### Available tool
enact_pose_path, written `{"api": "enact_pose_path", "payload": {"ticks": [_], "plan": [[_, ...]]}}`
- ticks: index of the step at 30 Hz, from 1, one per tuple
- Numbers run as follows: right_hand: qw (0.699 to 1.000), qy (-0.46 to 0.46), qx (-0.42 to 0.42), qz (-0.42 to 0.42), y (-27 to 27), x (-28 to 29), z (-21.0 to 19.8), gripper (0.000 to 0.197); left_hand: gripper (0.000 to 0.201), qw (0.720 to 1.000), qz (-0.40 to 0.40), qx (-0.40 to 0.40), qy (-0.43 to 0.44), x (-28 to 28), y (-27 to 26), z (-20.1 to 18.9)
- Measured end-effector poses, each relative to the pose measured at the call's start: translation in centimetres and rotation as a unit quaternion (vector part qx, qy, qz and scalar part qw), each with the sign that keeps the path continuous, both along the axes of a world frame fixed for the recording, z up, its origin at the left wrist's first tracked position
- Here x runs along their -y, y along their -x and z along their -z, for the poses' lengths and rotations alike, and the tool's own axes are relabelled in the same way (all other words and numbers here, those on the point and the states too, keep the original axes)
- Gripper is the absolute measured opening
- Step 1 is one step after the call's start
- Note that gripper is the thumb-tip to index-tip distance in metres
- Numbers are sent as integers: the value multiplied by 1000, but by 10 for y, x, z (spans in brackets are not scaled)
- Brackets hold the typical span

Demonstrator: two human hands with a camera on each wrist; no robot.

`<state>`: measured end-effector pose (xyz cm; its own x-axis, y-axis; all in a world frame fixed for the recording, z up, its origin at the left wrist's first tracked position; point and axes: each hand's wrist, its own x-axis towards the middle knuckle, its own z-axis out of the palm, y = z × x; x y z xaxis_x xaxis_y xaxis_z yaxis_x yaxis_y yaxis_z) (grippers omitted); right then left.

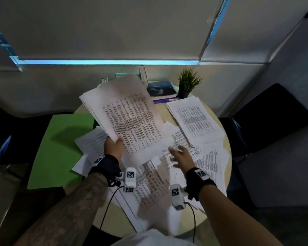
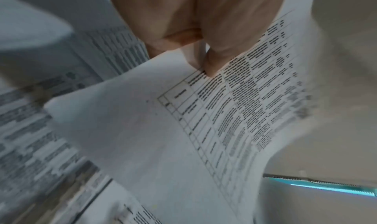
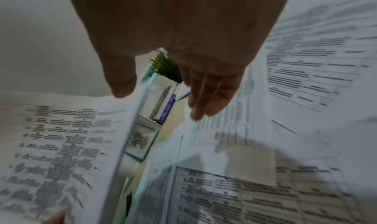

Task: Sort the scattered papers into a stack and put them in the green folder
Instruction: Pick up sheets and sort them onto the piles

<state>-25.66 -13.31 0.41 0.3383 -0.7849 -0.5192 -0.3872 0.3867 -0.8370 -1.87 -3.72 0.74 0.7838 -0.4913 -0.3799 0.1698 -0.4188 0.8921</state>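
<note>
From the head camera, the left hand [image 1: 114,146] grips a sheaf of printed papers [image 1: 128,114] by its near corner, thumb on top, and holds it raised and tilted above the table [image 1: 114,219]. The right hand [image 1: 180,157] hangs just to the right of it, fingers spread and holding nothing, over loose sheets [image 1: 208,166] that lie overlapping beneath and around both wrists. A partly squared pile [image 1: 194,119] sits beyond the right hand. The green folder [image 1: 60,148] lies flat to the left of the left hand, nothing on its visible cover. By my reckoning the gathering is roughly midway: one sheaf in hand, many sheets left, filing not begun

The left wrist camera shows the thumb [image 2: 212,66] pressed on a table-printed page [image 2: 183,122]; the other fingers are hidden behind the paper, and how many sheets are held cannot be told

The right wrist camera shows the open fingers [image 3: 206,95] apart from any page; heavy blur makes the print unreadable, and the sheaf's edge [image 3: 130,130] cuts off most of the table beyond
</note>
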Motion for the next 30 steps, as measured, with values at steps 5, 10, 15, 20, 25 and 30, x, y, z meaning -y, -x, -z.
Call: {"api": "enact_pose_path", "payload": {"ticks": [5, 10, 15, 20, 25, 30], "plan": [[995, -72, 66, 5, -3, -11, 13, 29, 32, 999, -5, -53, 1, 20, 33, 18], [991, -10, -14, 133, 17, 29, 29, 20, 33, 992, 102, -68, -29, 37, 63, 36], [971, 19, -129, 199, 82, 103, 56, 11, 44, 871, 384, 178, -251, 14, 69, 65], [965, 14, -190, 178, 111, 167, 60, 26, 56, 790, 458, 239, -330, -6, 82, 81], [967, 5, -167, 191, 97, 200, 52, 22, 54, 793, 432, 261, -340, -6, 93, 86], [973, -35, -65, 220, 96, 196, 57, 53, 53, 798, 422, 263, -341, -5, 95, 88]]}}
